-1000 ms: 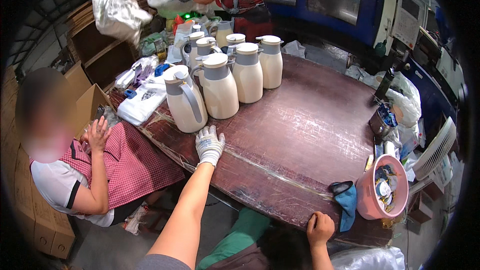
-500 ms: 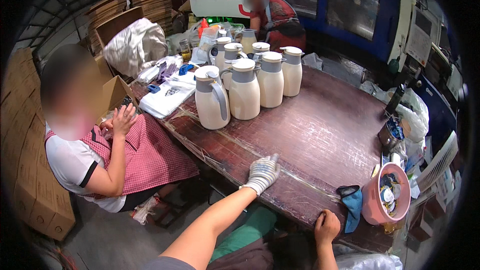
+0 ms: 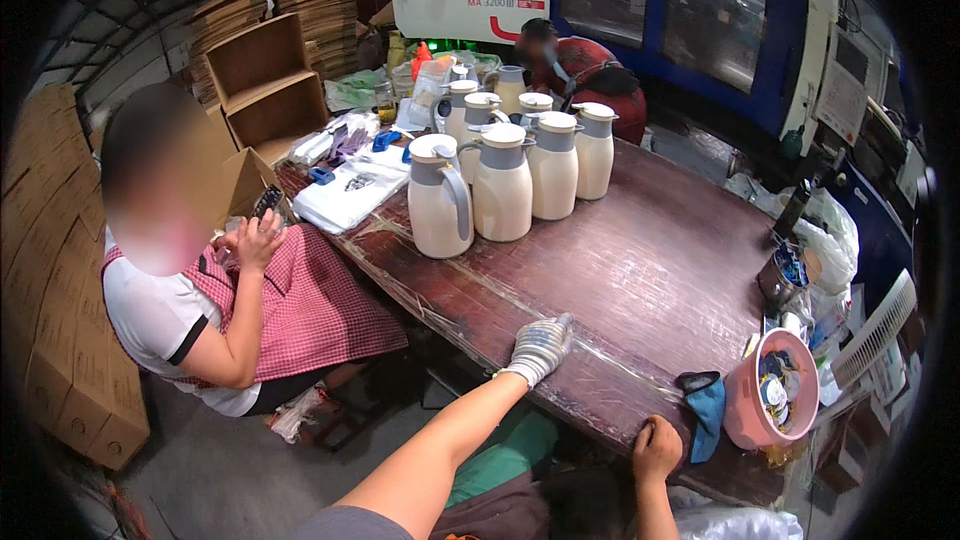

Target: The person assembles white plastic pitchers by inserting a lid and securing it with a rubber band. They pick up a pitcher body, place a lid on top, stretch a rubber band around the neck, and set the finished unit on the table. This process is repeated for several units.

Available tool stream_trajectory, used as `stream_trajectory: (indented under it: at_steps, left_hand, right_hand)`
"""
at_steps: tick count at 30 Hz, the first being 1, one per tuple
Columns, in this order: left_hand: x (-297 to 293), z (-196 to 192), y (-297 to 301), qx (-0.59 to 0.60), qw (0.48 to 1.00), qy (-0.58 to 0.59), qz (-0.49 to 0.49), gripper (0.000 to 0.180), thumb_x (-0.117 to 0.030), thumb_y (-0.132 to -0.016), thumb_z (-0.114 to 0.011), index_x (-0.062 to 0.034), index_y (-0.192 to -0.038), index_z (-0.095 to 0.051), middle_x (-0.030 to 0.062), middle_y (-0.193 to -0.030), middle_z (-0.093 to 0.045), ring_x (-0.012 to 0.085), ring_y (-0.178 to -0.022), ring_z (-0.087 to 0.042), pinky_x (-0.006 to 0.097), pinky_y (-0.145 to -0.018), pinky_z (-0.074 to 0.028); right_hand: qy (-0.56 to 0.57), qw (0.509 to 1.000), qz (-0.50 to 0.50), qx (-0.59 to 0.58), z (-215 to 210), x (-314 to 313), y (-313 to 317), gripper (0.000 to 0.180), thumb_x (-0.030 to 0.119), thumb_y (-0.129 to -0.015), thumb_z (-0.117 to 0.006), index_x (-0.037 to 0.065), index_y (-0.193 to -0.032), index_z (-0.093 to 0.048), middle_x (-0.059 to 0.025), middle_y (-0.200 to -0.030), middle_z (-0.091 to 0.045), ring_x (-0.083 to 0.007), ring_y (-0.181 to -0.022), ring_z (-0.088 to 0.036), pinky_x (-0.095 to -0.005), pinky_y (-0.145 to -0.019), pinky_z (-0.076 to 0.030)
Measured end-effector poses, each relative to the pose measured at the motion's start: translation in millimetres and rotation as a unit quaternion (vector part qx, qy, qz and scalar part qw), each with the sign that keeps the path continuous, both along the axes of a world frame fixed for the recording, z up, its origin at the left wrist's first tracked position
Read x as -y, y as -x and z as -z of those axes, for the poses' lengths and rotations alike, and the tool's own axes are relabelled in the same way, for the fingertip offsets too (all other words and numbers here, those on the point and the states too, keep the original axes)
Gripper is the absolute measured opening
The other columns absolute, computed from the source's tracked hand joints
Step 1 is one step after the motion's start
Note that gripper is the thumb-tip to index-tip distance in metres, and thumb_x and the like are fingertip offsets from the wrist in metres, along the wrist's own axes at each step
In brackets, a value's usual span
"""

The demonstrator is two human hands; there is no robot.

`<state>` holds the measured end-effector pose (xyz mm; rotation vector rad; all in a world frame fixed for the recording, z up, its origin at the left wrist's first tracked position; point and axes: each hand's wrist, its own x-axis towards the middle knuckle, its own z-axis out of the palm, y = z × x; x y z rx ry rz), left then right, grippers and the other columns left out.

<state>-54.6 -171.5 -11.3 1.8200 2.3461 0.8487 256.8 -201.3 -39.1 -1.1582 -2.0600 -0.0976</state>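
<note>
Table edge (image 3: 600, 380) is right under my gloved left hand (image 3: 540, 346), fingers loosely curled flat on it, gripping nothing. Bare right hand (image 3: 655, 447) hooks the near rim. The cream jugs (image 3: 500, 185) are well beyond my fingertips, so I'd lean in steadily, not stretch.

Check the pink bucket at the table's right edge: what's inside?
The pink bucket holds a heap of small round pieces, white and dark, filling it near the rim. Anything deeper is covered by that top layer; the pieces are too small to identify.
</note>
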Motion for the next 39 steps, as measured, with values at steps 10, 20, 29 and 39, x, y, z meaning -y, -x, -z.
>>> stream_trajectory:
  at_steps: [10, 20, 29, 39]
  left_hand:
    - [1, 0, 4, 0.053, 0.998, 0.042, 0.002, 0.024, -0.015, -0.089, -0.046, -0.0140, -0.107, -0.063, 0.0206, -0.097, -0.068, 0.0389, -0.093, -0.065, 0.050, -0.081, -0.050]
    - [7, -5, 1, 0.044, 0.999, -0.003, 0.028, 0.029, -0.036, -0.094, -0.050, -0.0110, -0.099, -0.063, 0.0211, -0.090, -0.067, 0.0402, -0.087, -0.063, 0.051, -0.076, -0.049]
    - [1, -3, 2, 0.045, 0.998, 0.044, 0.019, 0.035, -0.039, -0.096, -0.046, -0.0082, -0.100, -0.062, 0.0208, -0.098, -0.067, 0.0396, -0.093, -0.063, 0.051, -0.082, -0.049]
    - [2, -14, -2, 0.038, 0.997, 0.055, 0.023, 0.033, -0.037, -0.095, -0.047, -0.0081, -0.096, -0.063, 0.0186, -0.097, -0.068, 0.0375, -0.094, -0.064, 0.049, -0.082, -0.050]
  right_hand:
    - [0.074, 0.996, -0.008, 0.045, -9, -24, -8, 0.007, 0.013, -0.083, -0.064, 0.011, -0.090, -0.063, -0.0130, -0.066, -0.063, -0.0334, -0.061, -0.063, -0.0440, -0.054, -0.047]
    - [0.079, 0.997, -0.008, 0.010, -16, -23, -5, 0.006, 0.013, -0.083, -0.063, 0.012, -0.088, -0.064, -0.0149, -0.065, -0.063, -0.0340, -0.061, -0.064, -0.0446, -0.054, -0.048]
    - [0.072, 0.997, -0.011, 0.017, -13, -25, -6, 0.006, 0.013, -0.083, -0.064, 0.011, -0.088, -0.063, -0.0134, -0.066, -0.064, -0.0332, -0.061, -0.064, -0.0435, -0.054, -0.048]
    - [0.070, 0.997, -0.014, 0.016, -13, -29, -8, 0.008, 0.013, -0.083, -0.064, 0.011, -0.090, -0.064, -0.0132, -0.067, -0.064, -0.0331, -0.061, -0.064, -0.0438, -0.054, -0.048]
